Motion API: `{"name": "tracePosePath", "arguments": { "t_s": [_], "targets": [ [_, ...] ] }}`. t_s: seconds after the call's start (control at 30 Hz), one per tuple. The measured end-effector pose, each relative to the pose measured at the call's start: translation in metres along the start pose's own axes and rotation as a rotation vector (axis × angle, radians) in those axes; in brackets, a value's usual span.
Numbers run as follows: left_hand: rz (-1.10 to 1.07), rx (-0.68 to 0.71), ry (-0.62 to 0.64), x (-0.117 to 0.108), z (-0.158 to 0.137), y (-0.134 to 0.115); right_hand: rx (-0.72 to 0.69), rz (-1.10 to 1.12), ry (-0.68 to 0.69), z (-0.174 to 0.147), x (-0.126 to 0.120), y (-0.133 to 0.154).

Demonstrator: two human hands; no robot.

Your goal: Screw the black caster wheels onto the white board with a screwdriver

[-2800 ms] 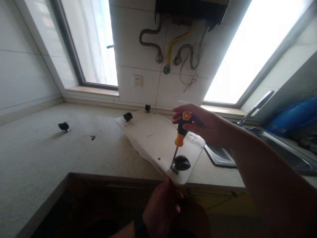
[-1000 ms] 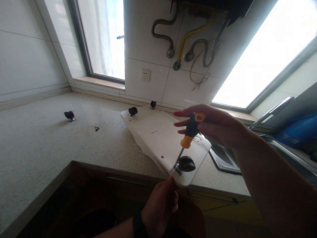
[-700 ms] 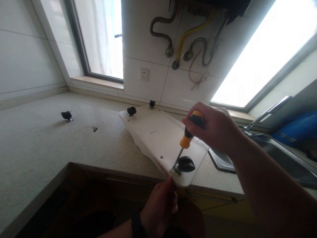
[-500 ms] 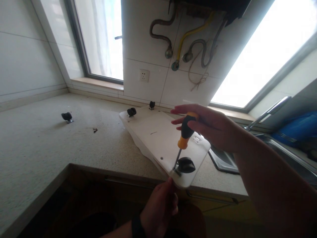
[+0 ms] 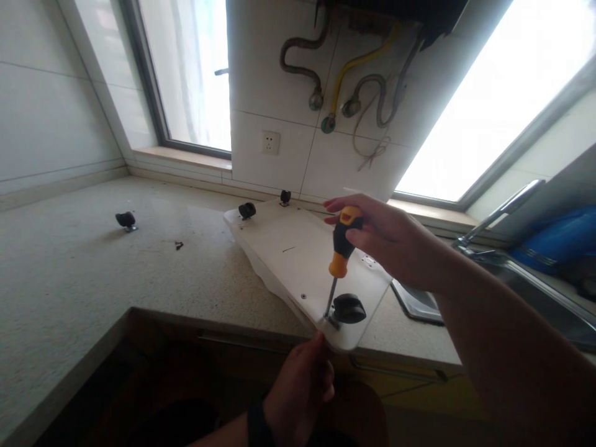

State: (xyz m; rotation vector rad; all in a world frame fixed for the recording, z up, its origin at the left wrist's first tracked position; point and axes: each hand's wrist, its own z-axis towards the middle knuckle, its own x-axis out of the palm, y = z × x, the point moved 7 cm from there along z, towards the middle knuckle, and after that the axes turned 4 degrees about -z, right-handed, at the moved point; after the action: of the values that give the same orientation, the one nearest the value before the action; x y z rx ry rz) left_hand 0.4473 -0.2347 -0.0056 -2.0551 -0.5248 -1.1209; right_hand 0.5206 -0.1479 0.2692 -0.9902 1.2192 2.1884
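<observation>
My right hand (image 5: 372,233) is closed on the orange and black handle of a screwdriver (image 5: 338,268). The shaft points down, its tip at the metal plate of a black caster wheel (image 5: 350,308) on the near corner of a white panel (image 5: 279,261). Below that corner, my left hand (image 5: 305,379) pinches the panel's edge between thumb and curled fingers. Two more casters stand upright at the panel's far end, one black caster (image 5: 247,210) left of the other (image 5: 285,197). A bare mounting spot (image 5: 369,260) shows at the right corner, partly behind my right wrist.
On the speckled counter (image 5: 84,267) lie a loose caster (image 5: 125,220) and a few small screws (image 5: 179,246). A metal sink (image 5: 535,298) with a faucet (image 5: 503,211) is at the right. An open cut-out (image 5: 135,372) drops away in front. Pipes (image 5: 302,43) hang on the tiled wall.
The screwdriver handle has turned and shifted slightly left with my right hand, while its tip stays at the caster plate. My left hand keeps its place on the panel's edge.
</observation>
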Motion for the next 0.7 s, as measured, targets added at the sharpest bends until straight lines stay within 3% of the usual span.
{"name": "tracePosePath", "arguments": {
  "t_s": [0.1, 0.2, 0.27, 0.5, 0.7],
  "targets": [
    [-0.012, -0.01, -0.007, 0.0, 0.0, 0.0, -0.013, 0.344, 0.213, -0.003, 0.016, 0.008],
    [-0.016, -0.016, -0.032, -0.001, -0.001, -0.001, -0.029, 0.3, 0.242, -0.003, 0.021, 0.02],
    [-0.006, -0.01, -0.044, -0.002, -0.002, -0.001, -0.049, 0.137, 0.173, -0.001, 0.02, 0.024],
    [0.019, -0.007, -0.018, -0.002, 0.001, -0.001, 0.014, -0.384, -0.321, -0.012, -0.004, 0.011],
    [0.011, 0.004, -0.037, -0.004, 0.001, -0.001, 0.072, -0.647, -0.49, -0.029, -0.014, 0.012]
  ]
}}
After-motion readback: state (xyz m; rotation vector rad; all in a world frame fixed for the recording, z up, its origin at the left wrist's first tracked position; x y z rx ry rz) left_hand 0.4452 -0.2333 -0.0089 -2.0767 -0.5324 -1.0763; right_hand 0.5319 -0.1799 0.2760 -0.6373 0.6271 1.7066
